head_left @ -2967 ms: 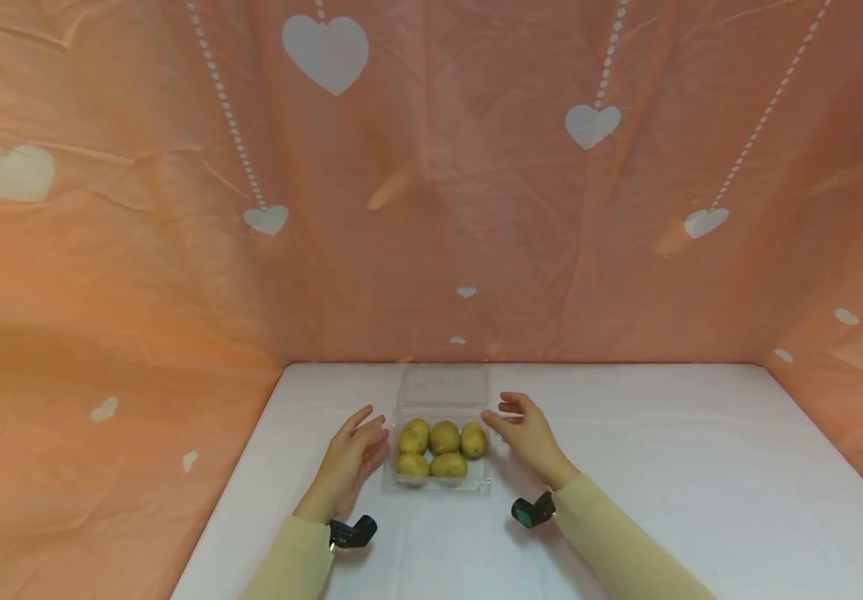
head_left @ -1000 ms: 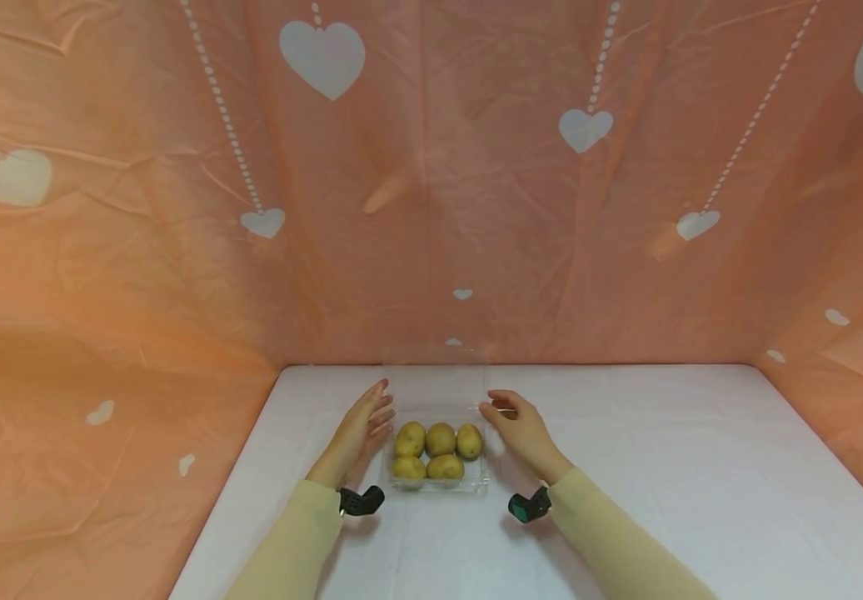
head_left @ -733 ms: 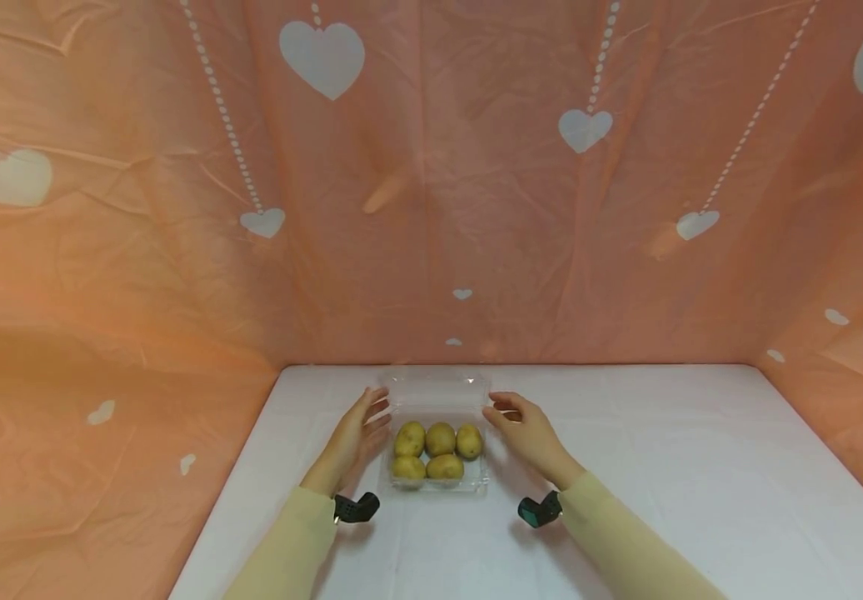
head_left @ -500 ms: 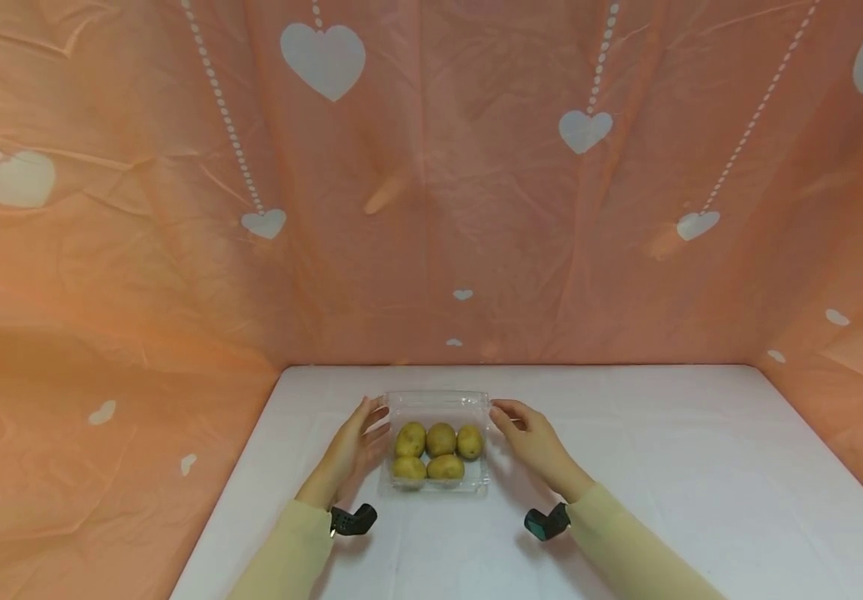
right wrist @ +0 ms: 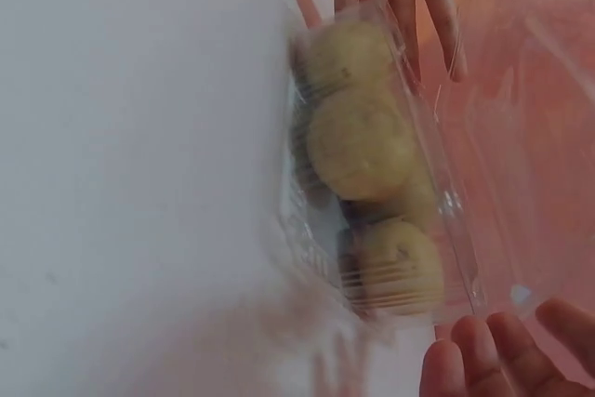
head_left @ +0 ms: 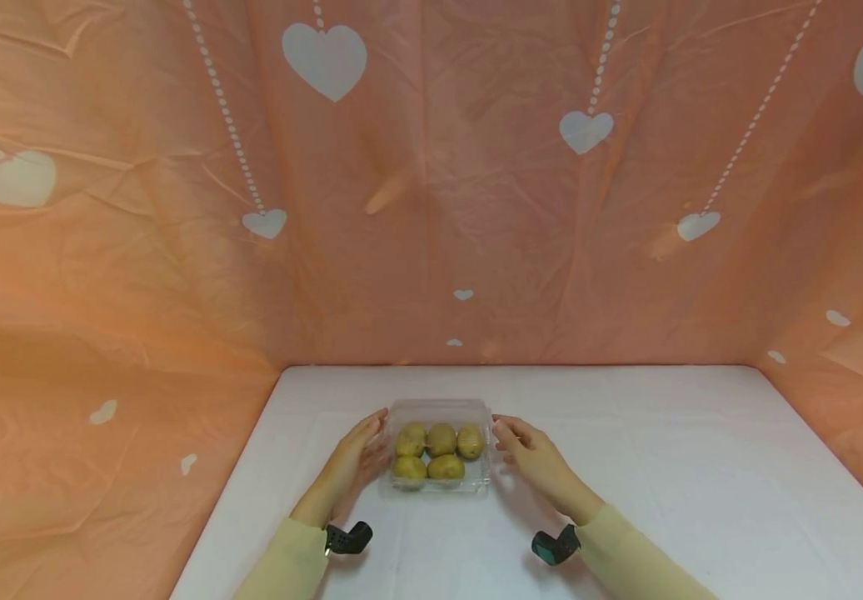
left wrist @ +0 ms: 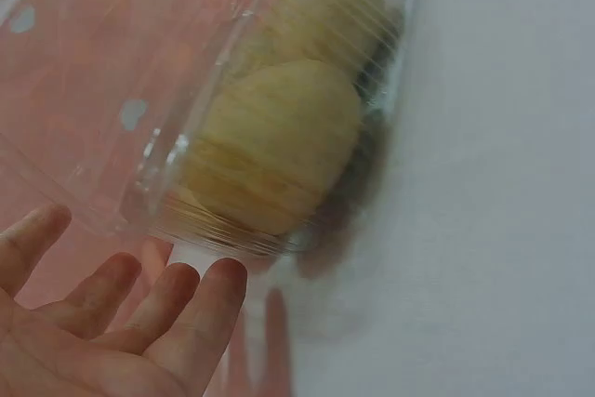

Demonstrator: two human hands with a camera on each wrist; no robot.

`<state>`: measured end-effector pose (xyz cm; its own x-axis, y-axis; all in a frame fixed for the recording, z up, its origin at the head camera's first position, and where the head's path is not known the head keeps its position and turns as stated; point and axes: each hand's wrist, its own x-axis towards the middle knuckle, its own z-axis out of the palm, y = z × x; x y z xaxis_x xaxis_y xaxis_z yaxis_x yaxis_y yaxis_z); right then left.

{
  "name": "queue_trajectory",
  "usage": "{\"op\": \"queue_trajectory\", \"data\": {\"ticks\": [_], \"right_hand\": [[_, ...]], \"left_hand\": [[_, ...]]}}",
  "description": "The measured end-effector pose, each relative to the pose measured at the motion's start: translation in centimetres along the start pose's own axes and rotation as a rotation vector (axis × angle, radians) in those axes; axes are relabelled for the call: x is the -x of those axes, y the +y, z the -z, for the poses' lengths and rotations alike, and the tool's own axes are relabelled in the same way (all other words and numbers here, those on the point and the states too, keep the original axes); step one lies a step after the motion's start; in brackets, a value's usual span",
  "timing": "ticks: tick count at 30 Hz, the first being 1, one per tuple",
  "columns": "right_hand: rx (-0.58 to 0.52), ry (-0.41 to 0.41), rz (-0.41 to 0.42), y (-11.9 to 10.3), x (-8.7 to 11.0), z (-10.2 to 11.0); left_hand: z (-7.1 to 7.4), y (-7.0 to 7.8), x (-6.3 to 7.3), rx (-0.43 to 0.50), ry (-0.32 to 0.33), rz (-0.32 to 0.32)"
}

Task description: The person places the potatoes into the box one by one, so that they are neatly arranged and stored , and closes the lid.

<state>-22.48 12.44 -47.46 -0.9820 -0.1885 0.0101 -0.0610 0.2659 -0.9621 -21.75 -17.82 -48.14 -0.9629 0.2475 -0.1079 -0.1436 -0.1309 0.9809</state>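
Observation:
A clear plastic clamshell box [head_left: 439, 487] stands on the table and holds several yellow-brown potatoes [head_left: 446, 467], also seen through its ribbed wall in both wrist views. Its clear lid [left wrist: 84, 62] is hinged at the far side and leans partway down over the potatoes. My left hand [head_left: 349, 458] is at the box's left side, its fingers [left wrist: 209, 313] straight and spread close to the lid and wall. At the right side is my right hand [head_left: 540, 462], fingers [right wrist: 479, 350] loosely bent near the lid's edge. Whether the fingertips touch the plastic is hard to tell.
A white-covered table [head_left: 671, 483] extends around the box, widest to the right. Behind and at both sides hangs an orange curtain [head_left: 431, 208] with pale hearts. Black cameras [head_left: 349, 537] sit on both wrists.
The lid, raised behind the box about a second ago, has swung forward and down over the potatoes. Both hands have drawn back toward the person along the box's sides.

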Motion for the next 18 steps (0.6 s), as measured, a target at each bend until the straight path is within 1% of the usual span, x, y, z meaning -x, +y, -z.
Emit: {"op": "queue_trajectory", "data": {"ticks": [3, 7, 10, 15, 18], "right_hand": [[0.016, -0.006, -0.009, 0.0, 0.4, -0.2], [0.003, -0.006, -0.015, 0.2, 1.0, -0.4], [-0.007, -0.005, -0.013, 0.3, 1.3, -0.5], [0.008, -0.014, 0.000, 0.7, 1.7, -0.8], [0.012, -0.012, 0.006, 0.9, 1.8, -0.9]], "left_hand": [[-0.2, 0.0, 0.4, -0.011, 0.037, 0.032], [-0.3, -0.4, 0.6, -0.016, 0.061, 0.046], [-0.3, -0.8, 0.7, -0.013, 0.054, 0.035], [-0.3, -1.4, 1.1, -0.017, 0.045, 0.006], [-0.3, -1.8, 1.3, -0.034, 0.042, -0.011]]}}
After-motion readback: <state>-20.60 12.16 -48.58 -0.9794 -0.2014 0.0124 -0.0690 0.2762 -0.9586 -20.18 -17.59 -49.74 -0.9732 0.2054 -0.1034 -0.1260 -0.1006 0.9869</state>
